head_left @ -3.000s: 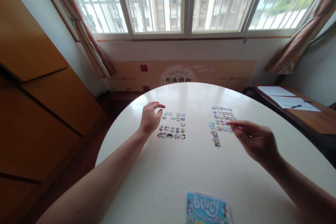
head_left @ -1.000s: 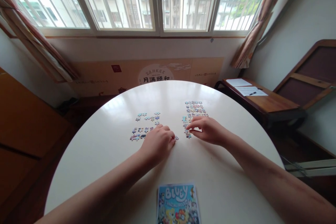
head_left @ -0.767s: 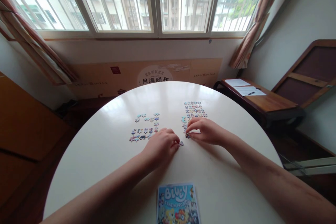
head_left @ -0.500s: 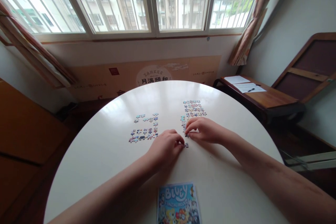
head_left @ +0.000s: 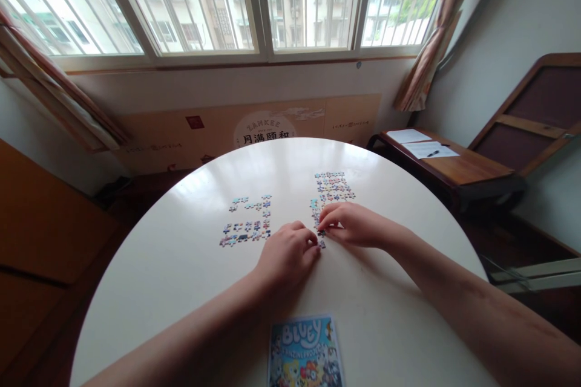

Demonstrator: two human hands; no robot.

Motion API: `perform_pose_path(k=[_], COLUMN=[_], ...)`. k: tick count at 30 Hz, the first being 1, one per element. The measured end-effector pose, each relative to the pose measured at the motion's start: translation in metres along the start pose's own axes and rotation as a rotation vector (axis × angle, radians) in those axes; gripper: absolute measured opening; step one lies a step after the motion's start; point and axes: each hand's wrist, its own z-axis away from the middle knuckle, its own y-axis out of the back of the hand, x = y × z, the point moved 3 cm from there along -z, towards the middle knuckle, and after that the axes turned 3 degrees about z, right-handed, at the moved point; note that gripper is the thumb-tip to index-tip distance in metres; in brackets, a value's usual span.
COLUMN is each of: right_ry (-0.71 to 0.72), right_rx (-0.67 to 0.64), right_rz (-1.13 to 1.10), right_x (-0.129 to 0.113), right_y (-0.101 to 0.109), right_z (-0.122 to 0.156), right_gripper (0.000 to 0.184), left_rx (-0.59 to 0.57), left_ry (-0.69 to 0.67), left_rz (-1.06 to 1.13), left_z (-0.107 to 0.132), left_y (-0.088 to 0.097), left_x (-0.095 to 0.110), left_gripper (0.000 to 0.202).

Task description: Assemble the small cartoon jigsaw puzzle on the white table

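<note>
On the round white table [head_left: 181,290] lie two groups of small jigsaw pieces. The loose pieces [head_left: 247,224] sit to the left, the joined puzzle section [head_left: 333,186] to the right. My left hand [head_left: 288,254] is curled, its fingertips pinching a small puzzle piece [head_left: 321,244] against the table just below the joined section's lower end. My right hand [head_left: 354,224] rests closed on that lower end, fingertips pressed on its pieces. The two hands nearly touch.
A Bluey puzzle picture card [head_left: 304,354] lies at the table's near edge. A wooden side table [head_left: 458,169] with papers and a pen stands at the right. Windows, curtains and a cardboard panel [head_left: 263,127] are behind; wooden cabinets stand at the left.
My left hand has slid a piece from the loose group rightward to the joined section's lower end. My right hand has dropped onto that end and stayed there.
</note>
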Motion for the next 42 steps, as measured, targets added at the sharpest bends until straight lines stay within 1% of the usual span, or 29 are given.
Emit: perform_pose_path(k=[3, 9, 11, 16, 21, 29, 33, 37, 42], right_ry=[0.004, -0.002, -0.003, 0.011, 0.004, 0.011, 0.003, -0.006, -0.003], right_rx=[-0.001, -0.005, -0.009, -0.007, -0.014, -0.009, -0.003, 0.009, 0.021], right_rz=[-0.001, 0.002, -0.002, -0.001, -0.002, -0.026, -0.039, -0.031, -0.023], right_x=[0.0, 0.0006, 0.0008, -0.0004, -0.0026, -0.0004, 0.0013, 0.0024, 0.0012], right_y=[-0.0002, -0.001, -0.0015, -0.0008, 0.0013, 0.0002, -0.0012, -0.0025, -0.0022], right_z=[-0.0003, -0.0005, -0.0006, -0.0004, 0.0004, 0.0, 0.0004, 0.0007, 0.0008], right_gripper=[0.025, 0.028, 0.028, 0.028, 0.024, 0.021, 0.022, 0.02, 0.02], left_rx=[-0.001, -0.047, -0.043, 0.036, 0.069, 0.085, 0.075, 0.049, 0.057], left_ry=[0.029, 0.086, 0.091, 0.057, 0.034, 0.014, -0.034, -0.098, -0.117], left_rz=[0.026, 0.051, 0.054, 0.056, 0.025, 0.005, -0.033, -0.127, -0.158], left_z=[-0.002, -0.0078, -0.0082, -0.0075, -0.009, -0.0099, -0.0099, -0.0084, -0.0074], left_y=[0.0005, 0.0022, 0.0013, -0.0028, -0.005, -0.0065, -0.0063, -0.0052, -0.0054], left_x=[0.0, -0.0012, -0.0013, -0.0007, 0.0002, -0.0014, 0.0, 0.0042, 0.0047], left_gripper=[0.013, 0.013, 0.013, 0.013, 0.015, 0.015, 0.015, 0.019, 0.021])
